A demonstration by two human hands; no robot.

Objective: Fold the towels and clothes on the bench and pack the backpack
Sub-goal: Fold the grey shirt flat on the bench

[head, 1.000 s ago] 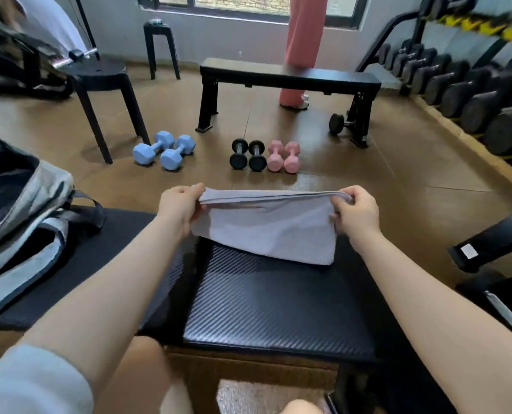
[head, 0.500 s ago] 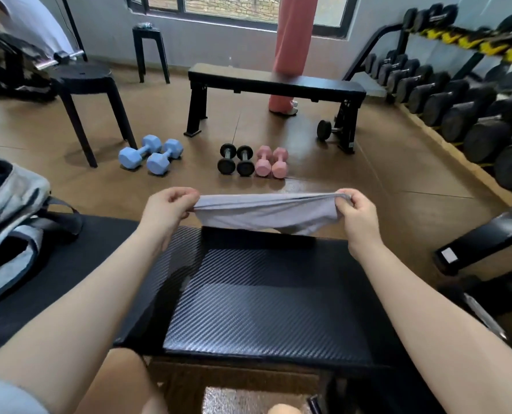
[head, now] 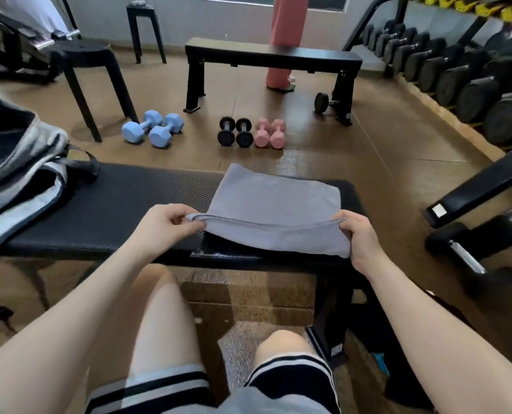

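A: Where is the grey towel (head: 274,201) right now?

B: It lies on the right-hand part of the black worktop (head: 123,210), spread flat at its far side, with its near edge lifted off the padding. The left hand (head: 162,227) pinches the near-left corner between thumb and curled fingers, and the right hand (head: 357,234) grips the near-right corner the same way. Neither holds anything else.

A: Which way does it run, relative to the hands?

B: The held edge runs left to right, straight from one hand to the other, and the body of the towel stretches away from the person toward the floor dumbbells (head: 250,132). So the fold, as I judge it, goes forward: carry the near edge over to meet the far edge. Both hands are about equally near, one at each end.

A: And the bag?

B: The grey backpack (head: 18,162) sits open at the left end of the worktop, well apart from the towel. The left hand is the nearer one to it, so it would likely lead the packing later.
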